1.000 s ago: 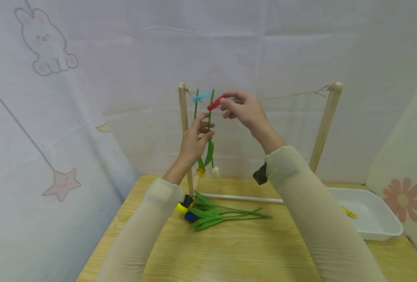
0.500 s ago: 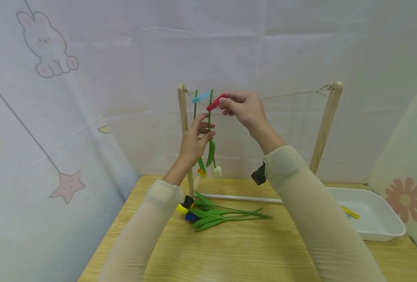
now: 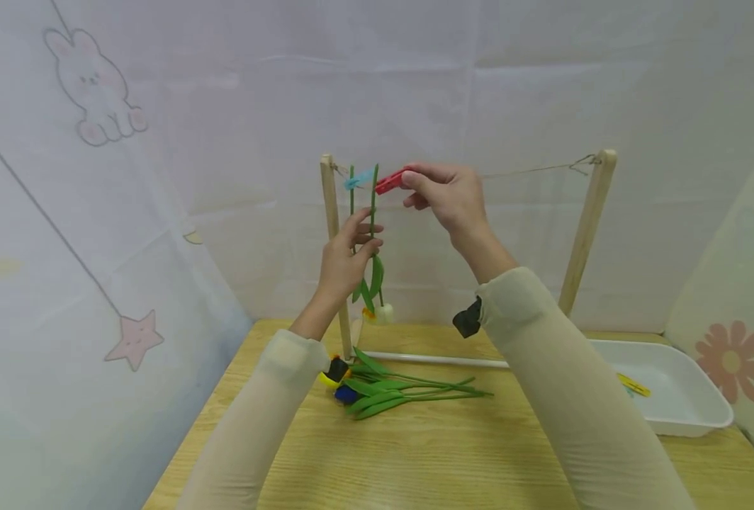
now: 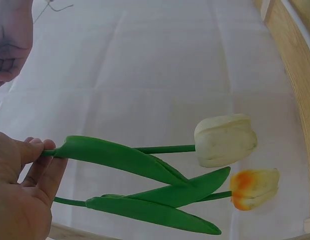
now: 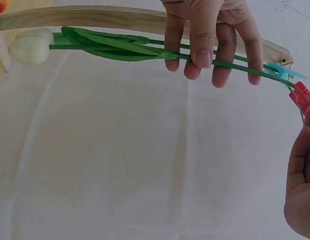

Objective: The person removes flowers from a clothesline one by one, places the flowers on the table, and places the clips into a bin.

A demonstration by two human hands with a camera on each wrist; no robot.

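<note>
My left hand [image 3: 344,265] pinches the green stem of an artificial white tulip [image 4: 226,141], which points bloom down. In my right hand [image 3: 453,198] is a red clothespin [image 3: 391,181], pinched between thumb and fingers. Its tip meets the upper stem at the string, but whether it grips the stem is unclear. Just left, a light blue clothespin [image 3: 358,179] holds an orange-and-cream tulip [image 4: 255,189] upside down on the string [image 3: 530,170]. The leaves of both flowers overlap in the left wrist view.
Wooden posts [image 3: 586,234] carry the string, with a white bar [image 3: 434,360] low between them. Several tulips [image 3: 409,389] lie on the wooden table [image 3: 377,460], blooms leftward. A white tray [image 3: 683,397] at right contains a yellow clothespin [image 3: 633,384].
My left hand and the white tulip's stem have shifted slightly left. The red clothespin's tip, earlier across the stem, now sits at its right side. My right hand stays nearly in place.
</note>
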